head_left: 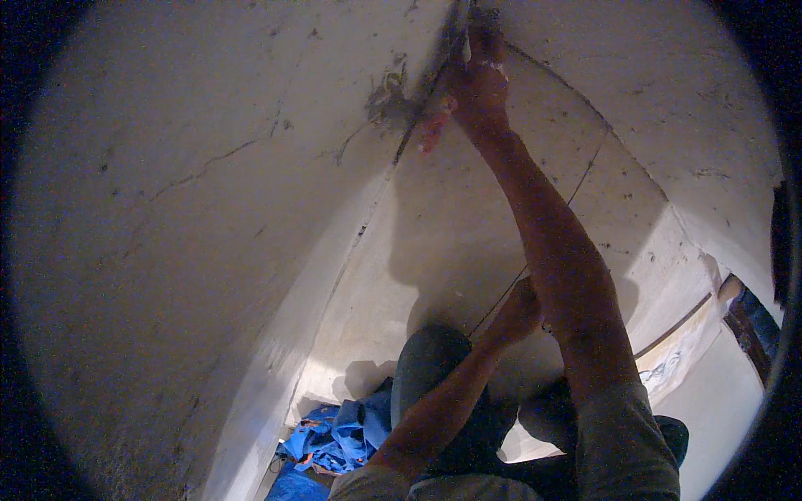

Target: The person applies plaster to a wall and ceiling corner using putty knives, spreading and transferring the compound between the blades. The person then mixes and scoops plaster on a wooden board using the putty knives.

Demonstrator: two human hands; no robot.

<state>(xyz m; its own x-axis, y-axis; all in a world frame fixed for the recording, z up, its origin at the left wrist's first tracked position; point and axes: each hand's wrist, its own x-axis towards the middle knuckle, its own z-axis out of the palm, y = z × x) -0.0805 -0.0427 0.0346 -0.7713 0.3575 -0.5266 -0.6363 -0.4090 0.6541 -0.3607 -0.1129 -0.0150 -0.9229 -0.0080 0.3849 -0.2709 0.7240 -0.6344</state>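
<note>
Along the wall seam (pixel 362 230), near its upper end, we close the right hand (pixel 482 88) around a red handle (pixel 433 130); our left hand (pixel 519 311) sits lower, partly behind the right forearm (pixel 568 259); we cannot tell its grip.

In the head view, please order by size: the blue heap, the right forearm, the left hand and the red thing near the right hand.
1. Right forearm
2. Blue heap
3. Left hand
4. Red thing near the right hand
This is apparent size only; nearness to the camera may enlarge the forearm.
</note>
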